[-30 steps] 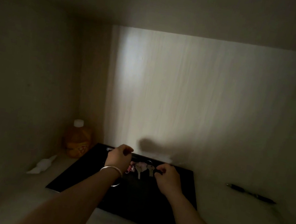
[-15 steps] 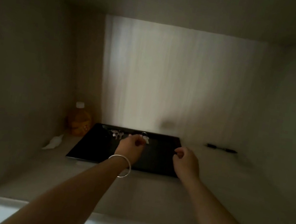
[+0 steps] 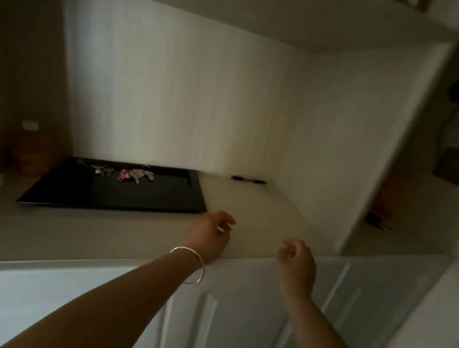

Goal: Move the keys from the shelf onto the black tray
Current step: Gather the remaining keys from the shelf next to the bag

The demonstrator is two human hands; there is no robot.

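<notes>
Glossy black tray (image 3: 116, 198), metal keys (image 3: 138, 175) w/ pink plastic tag, matt smooth shelf (image 3: 261, 209), shiny metal bangle (image 3: 190, 264)

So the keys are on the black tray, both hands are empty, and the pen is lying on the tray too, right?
Not quite. The head view shows the pen lying on the bare shelf to the right of the black tray, not on it. The keys are on the tray, and the left hand and right hand hold nothing.

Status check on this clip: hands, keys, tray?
Left hand and right hand empty, loosely curled, at shelf front. Keys lying on black tray, far edge. Nothing in the way.
</notes>
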